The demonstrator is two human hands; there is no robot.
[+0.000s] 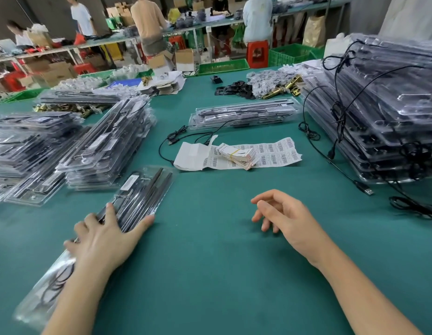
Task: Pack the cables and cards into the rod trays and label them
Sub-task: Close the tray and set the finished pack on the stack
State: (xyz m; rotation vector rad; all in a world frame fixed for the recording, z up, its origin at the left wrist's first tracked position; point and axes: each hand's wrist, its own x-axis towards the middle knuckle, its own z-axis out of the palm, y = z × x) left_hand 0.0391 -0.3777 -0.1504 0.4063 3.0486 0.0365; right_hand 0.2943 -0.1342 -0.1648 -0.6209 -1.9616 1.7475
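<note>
Packing station seen from the head view. The left hand [106,240] lies on one clear rod tray [142,189], which sits slantwise on the green bench [210,262] at near left. Its grip is spread, fingers straight across the lid and thumb along the tray's right edge, probably to steady or slide the tray towards the piles of packed trays [106,146] just beyond it. The right hand [285,213] hovers above bare bench at near centre, its grip loosely curled and pinching nothing, apparently free to reach for the next part. Supplies lie in the middle, in front of both hands: one sheet of barcode labels [275,151], one banded bundle of cards [236,154] resting on that sheet, and one loose cable [176,137] just left of it. Beyond these, two trays [244,114] lie one atop the other. A tall stack of trays [391,105] stands at right with several cables draped over it. The trays in either mass are too many and too overlapped to count.
</note>
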